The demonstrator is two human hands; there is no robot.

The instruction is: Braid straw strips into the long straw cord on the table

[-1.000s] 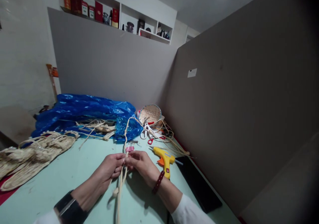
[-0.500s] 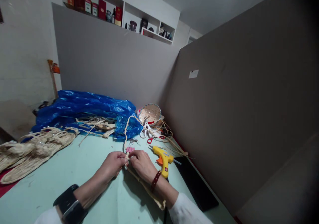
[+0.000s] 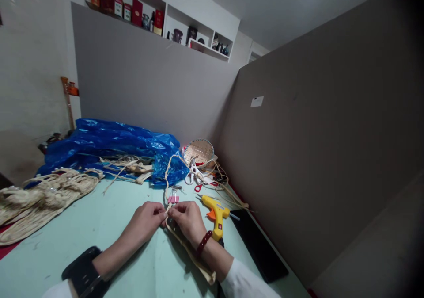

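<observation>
A pale straw braid point(image 3: 167, 181) runs from the pile at the back down to my fingers. My left hand point(image 3: 149, 217) pinches it from the left, thumb and fingertips together. From the other side my right hand point(image 3: 189, 218) grips the same braid, its fingertips almost touching the left ones. Just beyond them a pink binder clip point(image 3: 173, 199) sits by the braid. Loose straw strands point(image 3: 195, 258) trail from my hands toward the front, passing under my right wrist. Exactly how the strands cross between the fingertips is hidden.
A yellow glue gun point(image 3: 217, 214) lies right of my right hand, beside a black flat object point(image 3: 261, 245). White-handled scissors point(image 3: 192, 173) and a woven basket point(image 3: 200, 151) are behind. Blue plastic point(image 3: 112, 139) and woven straw soles point(image 3: 49, 200) lie left. Partition panels point(image 3: 149, 81) enclose the table.
Both hands stay on the braid, with small finger shifts. The right fingers have drawn in a little, and the trailing strands have swung slightly left and toward the front.
</observation>
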